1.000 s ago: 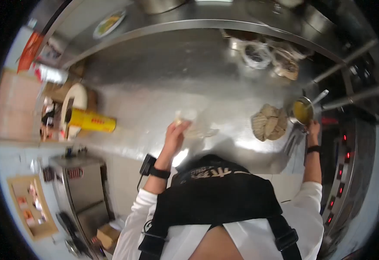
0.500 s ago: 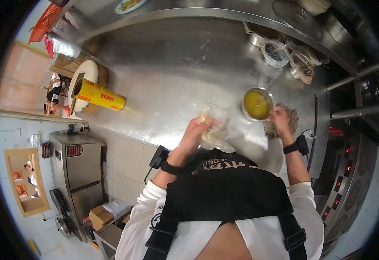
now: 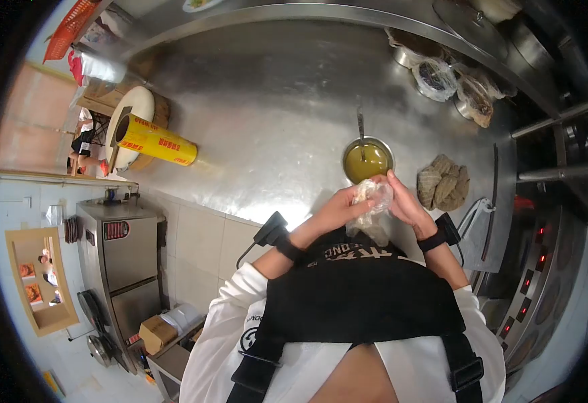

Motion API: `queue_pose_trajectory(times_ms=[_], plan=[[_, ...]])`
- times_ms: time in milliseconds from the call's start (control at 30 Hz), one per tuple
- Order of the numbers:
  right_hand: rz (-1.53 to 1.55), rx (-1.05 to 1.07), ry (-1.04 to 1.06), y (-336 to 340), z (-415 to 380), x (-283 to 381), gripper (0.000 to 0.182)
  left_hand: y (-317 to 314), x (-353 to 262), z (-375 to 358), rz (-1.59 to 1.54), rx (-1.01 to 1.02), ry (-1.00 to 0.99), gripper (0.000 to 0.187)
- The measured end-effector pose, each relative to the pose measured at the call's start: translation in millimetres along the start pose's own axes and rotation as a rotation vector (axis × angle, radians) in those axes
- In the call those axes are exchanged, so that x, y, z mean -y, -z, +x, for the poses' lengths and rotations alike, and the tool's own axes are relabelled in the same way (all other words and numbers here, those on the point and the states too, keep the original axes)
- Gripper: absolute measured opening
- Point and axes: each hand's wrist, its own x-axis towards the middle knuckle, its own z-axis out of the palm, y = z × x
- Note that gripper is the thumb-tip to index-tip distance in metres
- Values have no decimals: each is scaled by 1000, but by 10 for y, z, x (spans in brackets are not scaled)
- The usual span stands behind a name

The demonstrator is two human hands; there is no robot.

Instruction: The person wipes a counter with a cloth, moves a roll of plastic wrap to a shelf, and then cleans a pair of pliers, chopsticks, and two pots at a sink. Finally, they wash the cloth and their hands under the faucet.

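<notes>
A crumpled bundle of clear plastic wrap (image 3: 372, 218) is between my two hands, close to my apron. My left hand (image 3: 338, 209) grips it from the left with bent fingers. From the other side my right hand (image 3: 405, 201) holds the wrap, its fingertips near the bowl's close rim. Just beyond the hands stands a metal bowl (image 3: 346, 161) of yellow-green liquid. A spoon (image 3: 360, 124) rests in it, handle leaning over the far rim.
A brown cloth (image 3: 444, 183) lies right of the bowl on the steel table (image 3: 260, 121). A yellow cling film roll (image 3: 159, 142) lies at left by a round board (image 3: 139, 107). Plastic-covered bowls (image 3: 436, 79) stand at back right, beneath a metal shelf edge (image 3: 267, 17).
The bowl has shifted left, away from the cloth. My right hand has let go of its rim and come to the wrap. My left hand has moved right with the wrap.
</notes>
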Motion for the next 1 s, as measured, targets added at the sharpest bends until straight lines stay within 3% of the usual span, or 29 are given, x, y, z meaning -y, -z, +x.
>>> queue_pose_trajectory(times_ms=[67, 233, 300, 367, 400, 433, 467, 500, 533, 600, 667, 800, 867, 1000], plan=[[127, 68, -27, 102, 24, -66, 48, 47, 49, 27, 42, 6, 18, 26], [295, -8, -93, 64, -61, -63, 52, 158, 109, 80, 85, -36, 61, 24], [409, -39, -69, 234, -46, -116, 53, 193, 41, 54, -176, -81, 140, 17], [453, -227, -64, 485, -30, -140, 51, 568, 430, 85, -166, -27, 216, 19], [457, -232, -64, 748, -11, -216, 51, 711, 570, 89, -156, 26, 287, 21], [279, -187, -20, 1071, 25, -328, 49, 742, 558, 66, 92, 15, 296, 17], [99, -140, 21, 1246, 57, -383, 50, 776, 609, 60, 89, 18, 300, 17], [7, -312, 57, 1248, 89, -377, 50, 808, 647, 60, 242, 2, 211, 16], [9, -315, 53, 1272, 122, -337, 50, 833, 687, 70, 395, -15, 122, 15], [39, -358, 142, 1339, 225, -251, 48, 899, 690, 179, 349, -83, 103, 12], [28, -314, 166, 1346, 404, -165, 46, 950, 621, 374, 332, -276, -225, 12], [52, -257, 196, 1287, 791, -26, 32, 1010, 645, 690, 408, -377, -264, 10], [52, -253, 237, 1296, 1005, -69, 23, 983, 680, 851, 67, -400, -220, 11], [44, -445, 199, 1116, 1174, 17, 39, 1121, 711, 1030, 114, -462, -124, 13]])
